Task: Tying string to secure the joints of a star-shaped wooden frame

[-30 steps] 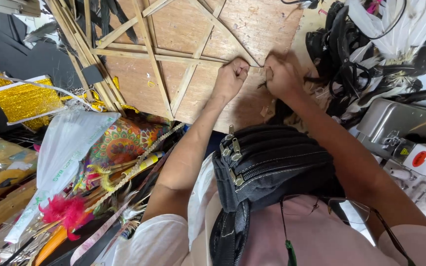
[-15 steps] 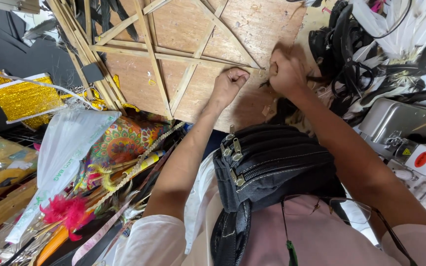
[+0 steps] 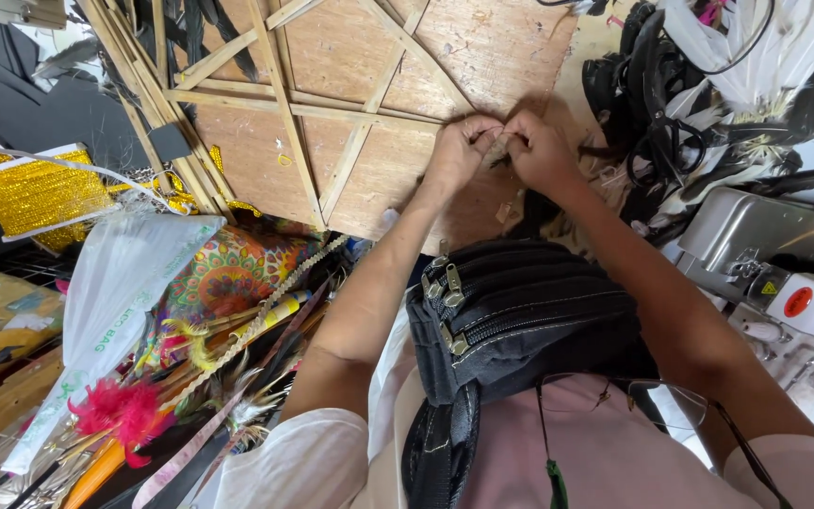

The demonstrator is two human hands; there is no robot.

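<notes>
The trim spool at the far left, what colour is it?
The trim spool is glittery gold with white edging, seen in the head view, the only view.

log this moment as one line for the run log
left hand: pinching at frame joint | right hand: pinching same spot, touching left | frame: thin strips flat on board | pouch: at chest

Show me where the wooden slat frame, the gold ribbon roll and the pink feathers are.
wooden slat frame (image 3: 286, 106): head view, on a long upright slat.
gold ribbon roll (image 3: 35, 193): head view, middle of the glittery roll.
pink feathers (image 3: 117, 413): head view, centre of the fluffy tuft.
</notes>
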